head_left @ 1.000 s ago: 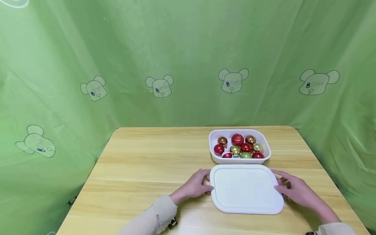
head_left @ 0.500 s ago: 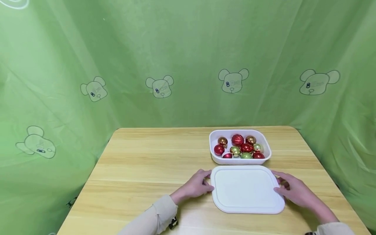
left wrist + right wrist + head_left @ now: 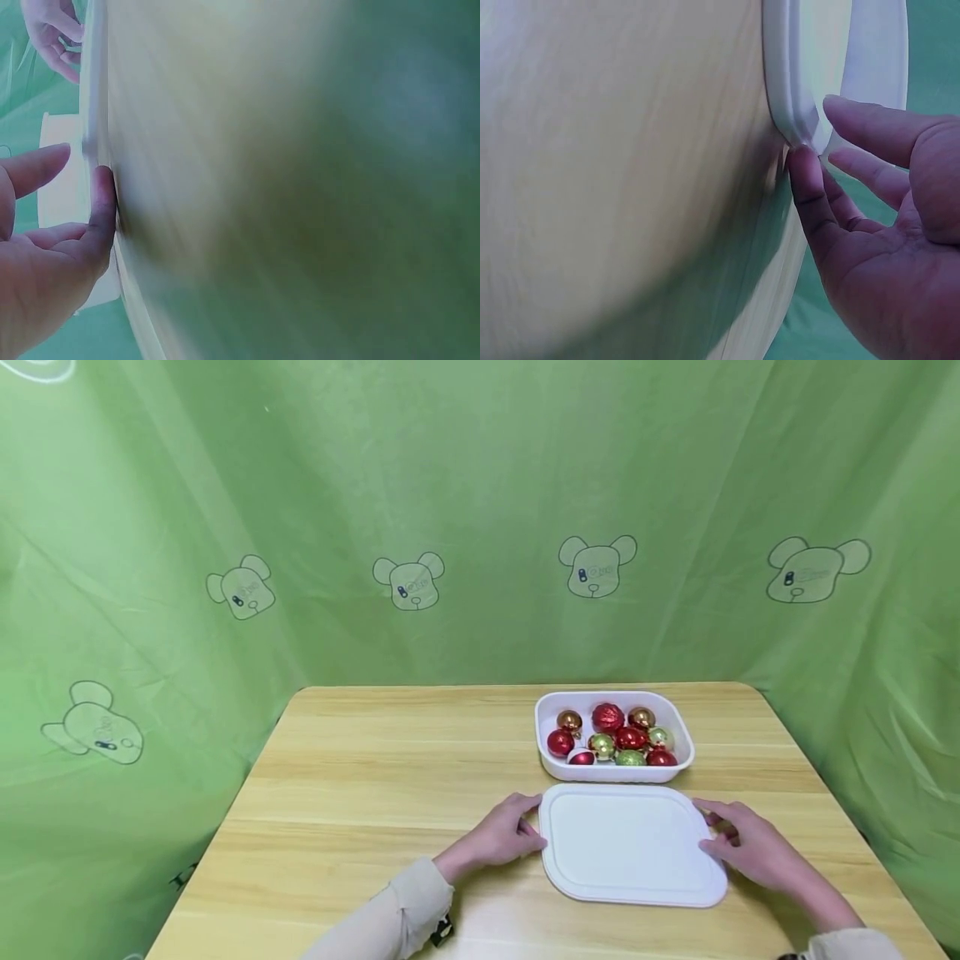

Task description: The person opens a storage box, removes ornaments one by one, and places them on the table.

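A white rectangular lid with rounded corners lies flat on the wooden table in the head view. At its left edge is my left hand, fingers loosely bent. In the left wrist view a finger of it touches the lid's rim, while the thumb stands a little off. My right hand is at the opposite edge. In the right wrist view one fingertip meets the rim and the thumb hovers near it. Just beyond the lid stands an open white box with several red, gold and green Christmas ball ornaments.
The wooden table extends to the left of the box and lid. A green curtain with bear-head prints hangs behind and at both sides.
The lid has settled very slightly. Fingers that showed under its left and right edges a second ago no longer show there. Both hands stay beside it; box and ornaments look unmoved.
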A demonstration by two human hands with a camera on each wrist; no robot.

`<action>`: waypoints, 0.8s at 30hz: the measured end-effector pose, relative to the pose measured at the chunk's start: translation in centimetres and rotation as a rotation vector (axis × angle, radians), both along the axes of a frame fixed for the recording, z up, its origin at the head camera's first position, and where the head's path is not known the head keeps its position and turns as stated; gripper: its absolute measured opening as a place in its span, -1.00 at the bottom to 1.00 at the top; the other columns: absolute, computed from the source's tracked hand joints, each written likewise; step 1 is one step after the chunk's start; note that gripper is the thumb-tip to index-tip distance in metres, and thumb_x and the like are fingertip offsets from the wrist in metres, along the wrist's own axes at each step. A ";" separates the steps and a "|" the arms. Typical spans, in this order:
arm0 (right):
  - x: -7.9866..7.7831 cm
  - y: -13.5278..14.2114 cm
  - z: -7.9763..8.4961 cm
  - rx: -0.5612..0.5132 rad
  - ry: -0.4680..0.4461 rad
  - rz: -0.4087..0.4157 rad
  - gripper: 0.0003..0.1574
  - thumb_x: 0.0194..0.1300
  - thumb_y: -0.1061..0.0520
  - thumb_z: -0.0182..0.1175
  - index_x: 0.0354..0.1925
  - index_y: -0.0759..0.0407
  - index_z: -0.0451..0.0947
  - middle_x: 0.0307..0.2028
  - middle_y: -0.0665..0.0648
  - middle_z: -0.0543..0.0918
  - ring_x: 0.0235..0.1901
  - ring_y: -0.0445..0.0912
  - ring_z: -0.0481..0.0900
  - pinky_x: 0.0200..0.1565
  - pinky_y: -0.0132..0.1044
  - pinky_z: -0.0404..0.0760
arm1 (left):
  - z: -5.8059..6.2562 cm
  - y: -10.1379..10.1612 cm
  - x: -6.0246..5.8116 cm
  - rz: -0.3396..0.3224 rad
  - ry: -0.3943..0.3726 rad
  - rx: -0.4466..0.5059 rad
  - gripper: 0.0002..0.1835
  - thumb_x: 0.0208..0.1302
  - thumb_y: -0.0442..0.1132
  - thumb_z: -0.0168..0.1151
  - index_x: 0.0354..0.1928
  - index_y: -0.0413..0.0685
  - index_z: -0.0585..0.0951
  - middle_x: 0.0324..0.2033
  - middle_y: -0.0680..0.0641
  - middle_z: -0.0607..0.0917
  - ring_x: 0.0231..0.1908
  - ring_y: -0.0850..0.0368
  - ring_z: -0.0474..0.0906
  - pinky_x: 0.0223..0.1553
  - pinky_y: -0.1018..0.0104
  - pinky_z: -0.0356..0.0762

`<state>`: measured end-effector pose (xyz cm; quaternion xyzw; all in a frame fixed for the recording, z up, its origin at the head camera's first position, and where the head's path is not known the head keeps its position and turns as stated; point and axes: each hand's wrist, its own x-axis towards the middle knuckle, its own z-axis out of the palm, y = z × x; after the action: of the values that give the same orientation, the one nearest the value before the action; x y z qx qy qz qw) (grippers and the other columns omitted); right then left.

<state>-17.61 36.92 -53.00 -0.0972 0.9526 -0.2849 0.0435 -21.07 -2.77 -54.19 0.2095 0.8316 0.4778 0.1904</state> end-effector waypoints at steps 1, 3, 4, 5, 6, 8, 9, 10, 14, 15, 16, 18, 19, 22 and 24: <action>0.0 0.0 0.0 0.002 0.001 -0.002 -0.17 0.24 0.21 0.41 0.38 0.47 0.37 -0.06 0.29 0.64 -0.16 -0.02 0.58 -0.25 -0.39 0.59 | 0.1 0.0 0.1 -0.003 0.005 -0.004 -0.21 0.30 -0.37 0.40 0.52 -0.29 0.29 0.17 -0.26 0.53 -0.32 0.40 0.57 -0.27 0.55 0.63; 0.0 0.0 0.0 0.005 0.002 -0.005 -0.17 0.24 0.20 0.42 0.38 0.46 0.37 -0.05 0.29 0.64 -0.15 -0.01 0.59 -0.25 -0.39 0.59 | 0.2 -0.1 0.2 -0.009 0.015 -0.008 -0.21 0.30 -0.38 0.40 0.52 -0.30 0.29 0.19 -0.27 0.54 -0.31 0.40 0.58 -0.27 0.54 0.64; 0.0 0.0 0.0 0.005 0.002 -0.006 -0.17 0.24 0.20 0.42 0.38 0.46 0.37 -0.05 0.29 0.65 -0.15 -0.01 0.59 -0.25 -0.38 0.59 | 0.3 -0.1 0.2 -0.012 0.019 -0.012 -0.21 0.31 -0.37 0.40 0.52 -0.31 0.29 0.20 -0.27 0.54 -0.31 0.40 0.58 -0.27 0.54 0.64; 0.0 0.0 0.0 0.006 0.002 -0.007 -0.17 0.24 0.20 0.42 0.39 0.45 0.37 -0.05 0.30 0.64 -0.15 -0.01 0.59 -0.24 -0.39 0.59 | 0.3 -0.1 0.3 -0.013 0.017 -0.014 -0.21 0.31 -0.37 0.40 0.52 -0.31 0.28 0.21 -0.27 0.54 -0.31 0.40 0.58 -0.26 0.55 0.64; 0.0 0.0 0.0 0.006 0.000 -0.009 -0.17 0.24 0.19 0.42 0.39 0.45 0.37 -0.04 0.30 0.64 -0.14 0.00 0.59 -0.24 -0.39 0.59 | 0.4 -0.1 0.3 -0.015 0.018 -0.016 -0.22 0.31 -0.37 0.40 0.52 -0.31 0.28 0.21 -0.27 0.55 -0.30 0.41 0.58 -0.26 0.55 0.64; 0.0 0.0 0.0 0.006 -0.004 -0.011 -0.17 0.25 0.19 0.42 0.39 0.44 0.37 -0.03 0.30 0.64 -0.14 0.00 0.60 -0.24 -0.39 0.59 | 0.5 -0.2 0.4 -0.018 0.017 -0.020 -0.21 0.32 -0.37 0.40 0.52 -0.31 0.28 0.23 -0.26 0.55 -0.30 0.41 0.58 -0.26 0.55 0.64; 0.0 0.0 0.0 0.006 -0.005 -0.012 -0.17 0.25 0.18 0.42 0.39 0.44 0.37 -0.04 0.30 0.64 -0.14 0.00 0.59 -0.24 -0.40 0.58 | 0.5 -0.2 0.4 -0.019 0.017 -0.022 -0.21 0.32 -0.36 0.40 0.52 -0.31 0.28 0.23 -0.26 0.55 -0.30 0.42 0.57 -0.26 0.55 0.64; -0.1 0.0 0.0 0.007 -0.006 -0.013 -0.17 0.26 0.18 0.42 0.39 0.44 0.37 -0.04 0.29 0.64 -0.14 -0.01 0.59 -0.25 -0.40 0.58 | 0.5 -0.2 0.4 -0.020 0.015 -0.026 -0.21 0.32 -0.35 0.40 0.52 -0.30 0.28 0.23 -0.25 0.56 -0.30 0.42 0.57 -0.26 0.56 0.63; -0.2 0.0 0.2 0.000 -0.009 -0.019 -0.18 0.28 0.16 0.41 0.39 0.43 0.37 -0.04 0.30 0.65 -0.15 0.00 0.59 -0.28 -0.41 0.57 | 0.6 -0.3 0.4 -0.024 0.017 -0.028 -0.21 0.32 -0.35 0.40 0.52 -0.30 0.28 0.23 -0.26 0.55 -0.31 0.41 0.57 -0.27 0.54 0.63; -0.3 0.0 0.3 -0.003 -0.006 -0.022 -0.19 0.30 0.16 0.40 0.39 0.43 0.37 -0.04 0.31 0.65 -0.14 0.01 0.60 -0.28 -0.42 0.57 | 0.7 -0.3 0.4 -0.026 0.019 -0.030 -0.21 0.33 -0.34 0.39 0.53 -0.30 0.28 0.24 -0.27 0.55 -0.32 0.41 0.57 -0.28 0.53 0.64; -0.4 0.1 0.4 -0.009 -0.003 -0.026 -0.20 0.31 0.15 0.40 0.40 0.43 0.37 -0.03 0.33 0.66 -0.14 0.02 0.61 -0.28 -0.42 0.58 | 0.7 -0.4 0.4 -0.028 0.023 -0.031 -0.21 0.33 -0.33 0.40 0.53 -0.30 0.28 0.24 -0.27 0.54 -0.32 0.40 0.57 -0.28 0.53 0.63; -0.6 0.2 0.6 -0.027 0.014 -0.034 -0.23 0.34 0.15 0.38 0.39 0.43 0.37 -0.01 0.36 0.66 -0.14 0.03 0.63 -0.28 -0.41 0.61 | 0.7 -0.5 0.3 -0.031 0.032 -0.032 -0.21 0.33 -0.32 0.39 0.53 -0.29 0.28 0.24 -0.29 0.54 -0.32 0.40 0.57 -0.29 0.52 0.64; -0.8 0.3 0.7 -0.036 0.029 -0.039 -0.24 0.36 0.16 0.37 0.39 0.44 0.37 0.00 0.37 0.66 -0.14 0.02 0.64 -0.28 -0.42 0.62 | 0.7 -0.5 0.2 -0.031 0.034 -0.026 -0.21 0.33 -0.32 0.39 0.53 -0.29 0.27 0.25 -0.29 0.53 -0.32 0.39 0.57 -0.29 0.52 0.64; -1.4 0.5 1.2 -0.059 0.097 -0.055 -0.33 0.41 0.17 0.31 0.36 0.44 0.40 0.00 0.37 0.68 -0.19 -0.18 0.63 -0.27 -0.43 0.63 | 0.8 -0.7 -0.3 -0.024 0.042 -0.004 -0.21 0.34 -0.32 0.37 0.54 -0.28 0.25 0.27 -0.32 0.51 -0.29 0.37 0.57 -0.26 0.52 0.64; -2.1 0.6 1.6 -0.072 0.140 -0.080 -0.37 0.47 0.14 0.27 0.36 0.42 0.41 -0.02 0.37 0.69 -0.21 -0.24 0.61 -0.27 -0.46 0.62 | 1.1 -0.9 -0.7 -0.009 0.056 0.009 -0.21 0.35 -0.32 0.36 0.54 -0.27 0.25 0.30 -0.33 0.49 -0.28 0.36 0.57 -0.26 0.51 0.65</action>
<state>-19.71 37.52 -51.43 -0.0803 0.9455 -0.3132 -0.0382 -21.74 -3.69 -53.14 0.2272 0.8336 0.4745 0.1683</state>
